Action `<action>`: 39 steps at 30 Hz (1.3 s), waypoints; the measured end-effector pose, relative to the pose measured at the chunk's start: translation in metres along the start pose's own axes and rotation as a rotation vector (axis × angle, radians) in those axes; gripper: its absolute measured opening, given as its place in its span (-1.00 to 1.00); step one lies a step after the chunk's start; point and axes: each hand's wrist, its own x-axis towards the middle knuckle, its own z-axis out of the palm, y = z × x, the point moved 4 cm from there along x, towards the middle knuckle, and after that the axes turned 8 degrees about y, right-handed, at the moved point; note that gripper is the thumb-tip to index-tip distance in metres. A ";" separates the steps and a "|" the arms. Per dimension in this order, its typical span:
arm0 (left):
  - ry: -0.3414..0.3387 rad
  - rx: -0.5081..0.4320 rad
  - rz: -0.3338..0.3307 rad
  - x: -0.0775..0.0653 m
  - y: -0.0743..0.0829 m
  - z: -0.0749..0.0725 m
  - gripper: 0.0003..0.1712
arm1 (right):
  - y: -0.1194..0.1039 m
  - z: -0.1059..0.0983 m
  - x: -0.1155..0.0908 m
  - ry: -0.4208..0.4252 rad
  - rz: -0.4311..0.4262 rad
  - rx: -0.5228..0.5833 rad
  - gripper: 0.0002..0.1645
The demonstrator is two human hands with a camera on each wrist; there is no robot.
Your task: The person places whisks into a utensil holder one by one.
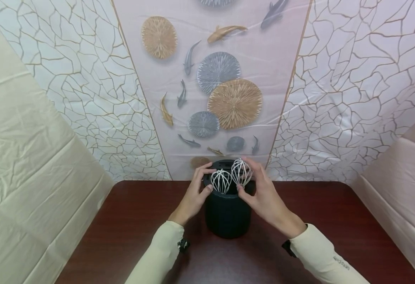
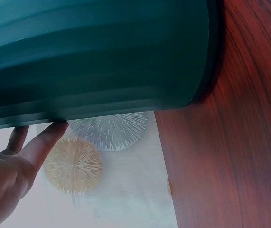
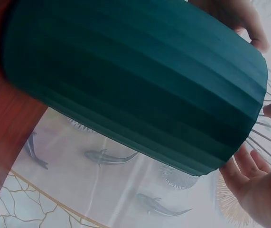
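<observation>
A dark green, ribbed utensil holder (image 1: 227,217) stands upright on the table, its rim and slotted black top facing up. My left hand (image 1: 194,194) grips the holder's left side at the rim, thumb toward the front and fingers toward the back. One wire whisk (image 1: 221,182) stands in the holder with its balloon end up, beside the left fingers. My right hand (image 1: 265,198) holds a second whisk (image 1: 241,173) by the base of its wires, over the right part of the opening. The whisks' handles are hidden inside the holder.
The reddish-brown wooden table (image 1: 143,221) has rounded far corners. A patterned cloth backdrop (image 1: 179,94) with fish and round motifs hangs close behind the holder. Pale cloth walls (image 1: 26,157) flank both sides.
</observation>
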 end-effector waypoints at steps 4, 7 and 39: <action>0.004 -0.008 0.008 0.000 0.000 0.000 -0.49 | 0.001 0.002 -0.002 -0.018 -0.014 -0.048 0.02; 0.004 0.000 0.010 0.000 0.001 0.000 -0.48 | 0.001 0.003 -0.003 -0.045 -0.009 -0.074 -0.07; 0.016 0.009 0.014 0.000 0.000 -0.001 -0.39 | 0.007 -0.002 -0.005 -0.103 -0.029 -0.051 -0.14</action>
